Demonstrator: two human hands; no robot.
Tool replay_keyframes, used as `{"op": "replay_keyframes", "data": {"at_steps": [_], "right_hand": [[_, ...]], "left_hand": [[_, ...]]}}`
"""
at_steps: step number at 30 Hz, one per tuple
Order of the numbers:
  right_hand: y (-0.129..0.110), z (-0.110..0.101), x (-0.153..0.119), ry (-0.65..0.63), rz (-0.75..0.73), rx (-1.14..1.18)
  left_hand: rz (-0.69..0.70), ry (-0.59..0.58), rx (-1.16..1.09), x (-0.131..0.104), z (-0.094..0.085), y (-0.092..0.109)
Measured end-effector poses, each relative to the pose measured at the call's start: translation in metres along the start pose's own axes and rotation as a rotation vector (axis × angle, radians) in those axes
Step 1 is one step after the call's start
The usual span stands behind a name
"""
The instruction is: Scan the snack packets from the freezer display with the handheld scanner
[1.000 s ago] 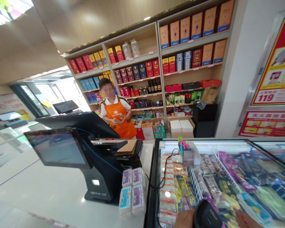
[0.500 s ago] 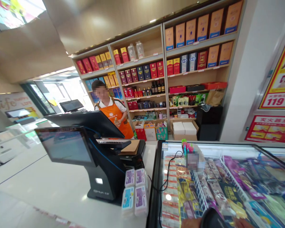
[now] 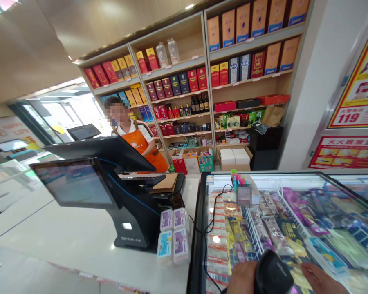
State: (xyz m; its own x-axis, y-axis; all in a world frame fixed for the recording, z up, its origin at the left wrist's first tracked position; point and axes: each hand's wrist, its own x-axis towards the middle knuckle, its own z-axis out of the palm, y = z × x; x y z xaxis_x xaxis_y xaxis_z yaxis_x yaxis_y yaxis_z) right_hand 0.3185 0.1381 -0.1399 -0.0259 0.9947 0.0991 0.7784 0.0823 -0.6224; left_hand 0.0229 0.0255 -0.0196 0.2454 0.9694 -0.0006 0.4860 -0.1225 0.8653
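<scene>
At the lower right, over the glass-topped freezer (image 3: 313, 176), a black handheld device with a rounded head (image 3: 273, 272) is in my left hand (image 3: 242, 278), whose fingers are wrapped against its left side. A black cable runs along the freezer's left edge toward that hand. My right hand (image 3: 322, 279) is just right of the device, its fingers close together and pointing left; whether it holds anything cannot be made out. Wrapped ice creams (image 3: 272, 228) lie under the glass below both hands.
A black cash register (image 3: 135, 224) with two screens stands on the white counter (image 3: 64, 245), with stacked plastic boxes (image 3: 180, 241) beside it. A person in an orange apron (image 3: 141, 143) stands behind. Shelves of boxed bottles (image 3: 184, 83) line the back wall.
Both hands and the black device have risen further into view. The camera view has shifted slightly. The person behind the counter has lowered a hand behind the register.
</scene>
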Motion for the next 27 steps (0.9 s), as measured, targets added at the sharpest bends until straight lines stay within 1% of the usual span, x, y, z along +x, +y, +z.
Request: {"op": "replay_keyframes", "data": {"at_steps": [1, 3, 5, 6, 8, 11, 13, 16, 19, 23, 27], "right_hand": [[-0.005, -0.007, -0.004, -0.041, 0.016, -0.023], [-0.018, -0.022, -0.014, -0.069, 0.06, -0.079], [-0.031, -0.034, -0.024, -0.092, 0.095, -0.127], [-0.036, -0.037, -0.027, -0.105, 0.102, -0.157], [-0.04, -0.041, -0.029, -0.118, 0.096, -0.218], [-0.028, -0.046, -0.027, -0.064, 0.085, -0.289], [-0.015, -0.052, -0.027, -0.016, 0.15, -0.324], [0.004, -0.063, -0.025, 0.055, 0.253, -0.351], [0.019, -0.068, -0.017, 0.06, 0.276, -0.344], [0.025, -0.062, 0.002, 0.015, 0.276, -0.367], [0.018, -0.052, 0.02, 0.008, 0.307, -0.419]], "left_hand": [[0.048, 0.025, -0.025, -0.005, -0.002, 0.005], [0.087, 0.068, -0.044, -0.013, -0.003, 0.016], [0.075, 0.114, -0.037, -0.018, -0.002, 0.024], [0.075, 0.115, -0.026, -0.019, -0.002, 0.025], [0.059, 0.116, -0.001, -0.015, 0.0, 0.024], [0.076, 0.084, 0.018, -0.008, 0.003, 0.016], [0.079, 0.07, 0.023, -0.005, 0.004, 0.014], [0.078, 0.058, 0.043, -0.006, 0.003, 0.015], [0.071, 0.06, 0.05, -0.008, 0.002, 0.018], [0.072, 0.082, 0.054, -0.009, 0.002, 0.017], [0.063, 0.079, 0.034, -0.011, 0.0, 0.017]]}}
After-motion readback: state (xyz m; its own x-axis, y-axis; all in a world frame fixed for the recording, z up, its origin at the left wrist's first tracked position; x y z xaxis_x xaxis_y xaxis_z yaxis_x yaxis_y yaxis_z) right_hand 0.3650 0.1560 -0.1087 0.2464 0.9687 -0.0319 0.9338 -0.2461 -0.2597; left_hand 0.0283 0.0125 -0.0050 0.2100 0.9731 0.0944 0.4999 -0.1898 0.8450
